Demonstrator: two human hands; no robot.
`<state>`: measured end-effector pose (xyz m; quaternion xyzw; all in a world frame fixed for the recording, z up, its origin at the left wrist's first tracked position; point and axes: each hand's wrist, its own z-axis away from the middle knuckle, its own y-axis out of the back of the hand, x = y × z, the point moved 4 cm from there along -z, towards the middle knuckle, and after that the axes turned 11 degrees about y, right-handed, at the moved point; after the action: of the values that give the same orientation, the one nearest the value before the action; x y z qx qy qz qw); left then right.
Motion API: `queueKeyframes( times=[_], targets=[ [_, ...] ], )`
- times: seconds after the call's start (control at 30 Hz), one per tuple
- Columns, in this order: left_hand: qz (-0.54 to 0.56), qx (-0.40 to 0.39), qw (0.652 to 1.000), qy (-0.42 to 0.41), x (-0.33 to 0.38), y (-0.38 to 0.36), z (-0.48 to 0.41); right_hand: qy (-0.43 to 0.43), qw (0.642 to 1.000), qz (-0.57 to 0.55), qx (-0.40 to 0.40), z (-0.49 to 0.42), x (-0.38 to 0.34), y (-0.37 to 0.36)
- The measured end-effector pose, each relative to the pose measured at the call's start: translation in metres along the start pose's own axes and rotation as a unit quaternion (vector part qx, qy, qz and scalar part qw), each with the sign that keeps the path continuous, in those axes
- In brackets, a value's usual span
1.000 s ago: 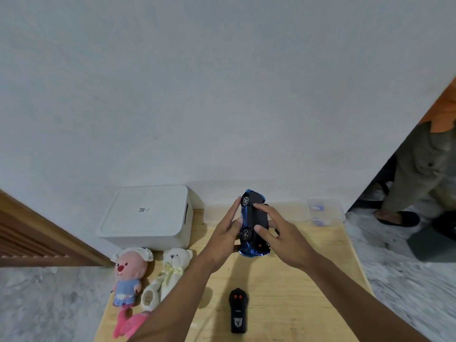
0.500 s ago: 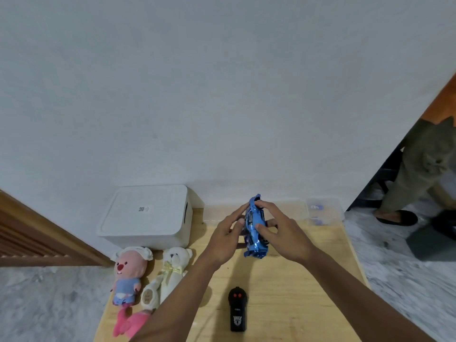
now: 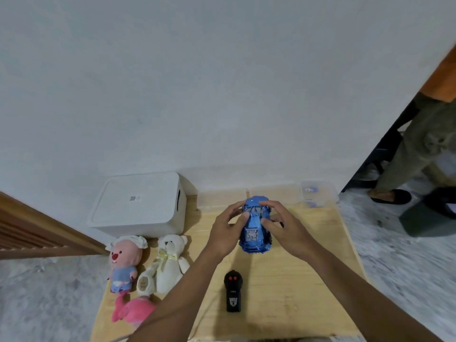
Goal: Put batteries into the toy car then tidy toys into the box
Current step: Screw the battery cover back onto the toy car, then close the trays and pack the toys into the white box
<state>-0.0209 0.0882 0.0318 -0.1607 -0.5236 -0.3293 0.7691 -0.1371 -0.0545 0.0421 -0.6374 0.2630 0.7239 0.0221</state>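
Gripped blue toy car (image 3: 255, 225) roof-up between curled left hand (image 3: 225, 233) and right hand (image 3: 288, 230), beyond black remote (image 3: 233, 291).

A home: plush toys (image 3: 125, 262) on a wooden table (image 3: 296, 292), marble floor (image 3: 407, 262).

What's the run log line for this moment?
left hand: grips toy car | right hand: grips toy car | toy car: roof up | white box: lidded | plush toys: on table

The white box (image 3: 148, 218) bears a QR label (image 3: 135, 198).
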Motion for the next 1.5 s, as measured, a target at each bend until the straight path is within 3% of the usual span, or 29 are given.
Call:
queueKeyframes(
  times=[0.47,0.97,1.2,1.33,1.5],
  targets=[
    [-0.012,-0.014,0.993,0.12,-0.078,-0.054,-0.018,-0.135,0.983,0.091,-0.089,0.021,0.088,0.0],
    [-0.049,0.005,0.987,0.152,-0.104,-0.072,-0.033,-0.145,0.961,0.177,-0.153,0.015,0.126,0.0],
    [-0.072,0.005,0.987,0.145,-0.101,-0.067,-0.037,-0.11,0.959,0.208,-0.16,0.009,0.129,0.005],
    [-0.12,0.113,0.978,0.125,-0.088,-0.039,-0.047,-0.069,0.97,0.214,-0.092,-0.008,0.122,0.017],
    [-0.165,0.275,0.946,0.047,-0.055,0.019,-0.071,0.015,0.955,0.265,-0.131,-0.058,0.103,0.014]
  ],
)
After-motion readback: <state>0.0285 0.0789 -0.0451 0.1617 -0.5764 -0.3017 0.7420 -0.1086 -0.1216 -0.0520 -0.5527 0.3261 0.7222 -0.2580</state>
